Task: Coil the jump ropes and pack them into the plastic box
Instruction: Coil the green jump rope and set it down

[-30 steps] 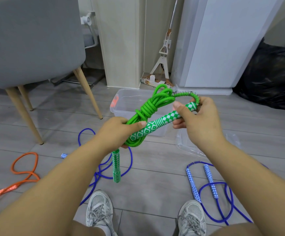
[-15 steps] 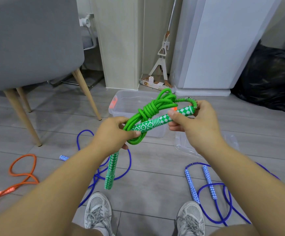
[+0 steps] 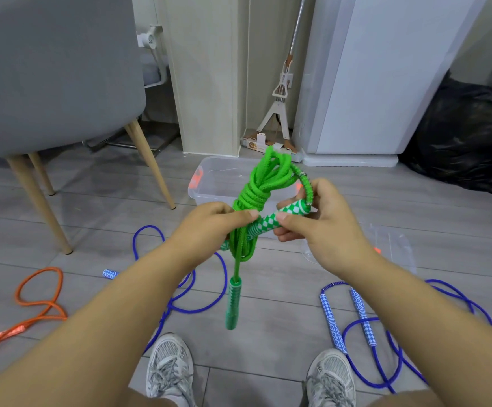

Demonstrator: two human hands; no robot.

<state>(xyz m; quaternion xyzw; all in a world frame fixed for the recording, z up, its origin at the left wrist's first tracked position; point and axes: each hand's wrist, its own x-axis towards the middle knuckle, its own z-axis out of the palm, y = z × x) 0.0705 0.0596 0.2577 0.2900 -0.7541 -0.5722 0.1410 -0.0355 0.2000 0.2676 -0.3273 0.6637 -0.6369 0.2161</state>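
A coiled green jump rope (image 3: pixel 258 189) stands nearly upright between my hands, above the floor. My left hand (image 3: pixel 209 227) grips the bundle at its middle. My right hand (image 3: pixel 324 224) pinches one green-and-white handle (image 3: pixel 280 215) that lies across the coil. The other green handle (image 3: pixel 232 304) dangles straight down. Behind the coil sits the clear plastic box (image 3: pixel 209 183), open, with orange clips. A blue jump rope (image 3: pixel 180 289) sprawls on the floor under my left arm; another blue rope with two patterned handles (image 3: pixel 347 315) lies at the right. An orange rope (image 3: pixel 42 306) lies at the left.
The box's clear lid (image 3: pixel 397 248) lies on the floor to the right. A grey chair with wooden legs (image 3: pixel 54 92) stands at the left. A white appliance (image 3: pixel 385 83), a mop stand (image 3: pixel 280 113) and a black bag (image 3: pixel 468 136) line the back. My shoes (image 3: pixel 168 368) are below.
The coil has swung from slanted to nearly upright. My hands have come closer together, and the dangling handle now hangs straight down.
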